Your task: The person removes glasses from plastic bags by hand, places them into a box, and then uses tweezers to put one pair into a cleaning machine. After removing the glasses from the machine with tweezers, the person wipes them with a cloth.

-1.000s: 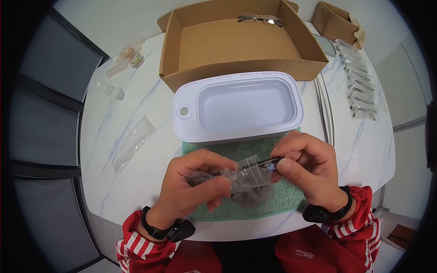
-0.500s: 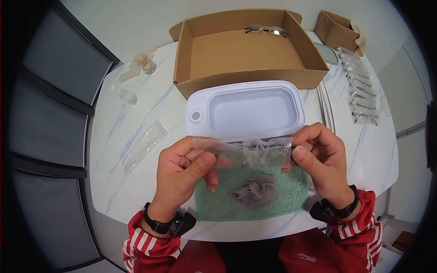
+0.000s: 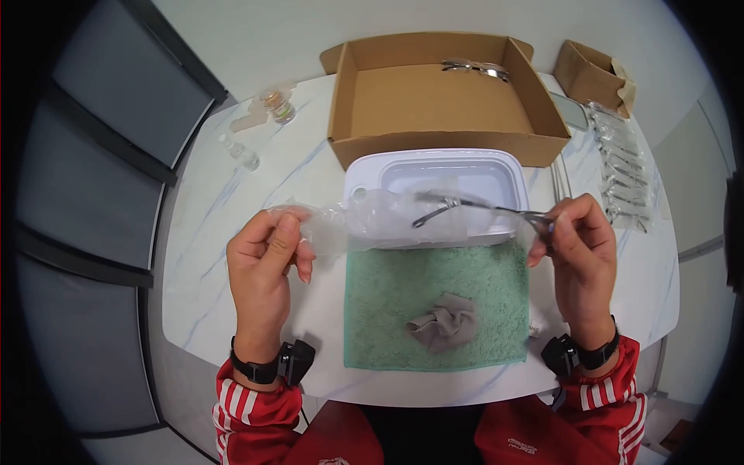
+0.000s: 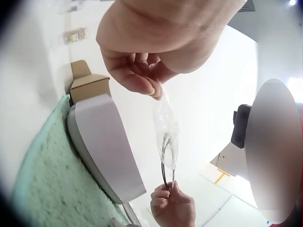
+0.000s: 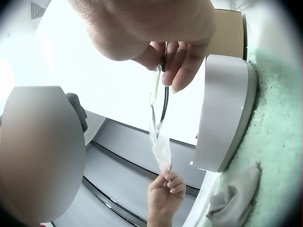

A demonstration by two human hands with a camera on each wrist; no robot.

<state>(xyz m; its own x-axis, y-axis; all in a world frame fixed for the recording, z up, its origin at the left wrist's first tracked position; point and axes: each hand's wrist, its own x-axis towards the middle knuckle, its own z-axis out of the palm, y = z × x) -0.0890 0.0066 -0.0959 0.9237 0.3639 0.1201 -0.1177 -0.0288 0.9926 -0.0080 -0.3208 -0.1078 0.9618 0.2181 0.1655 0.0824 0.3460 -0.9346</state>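
Head view: Glasses [image 3: 511, 210] raised above green towel [image 3: 380, 310]

Left hand [image 3: 266, 256], thumb against curled fingers, pinches 1 end of a clear sleeve [image 3: 372, 219]; right hand [image 3: 583, 252] pinches the glasses, whose temple tips sit inside the other end. Below, 1 gray cloth [image 3: 446, 323] lies crumpled.

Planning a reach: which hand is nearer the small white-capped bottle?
Left. The left hand is on the person's side of the bottle; the right hand is far to its right.
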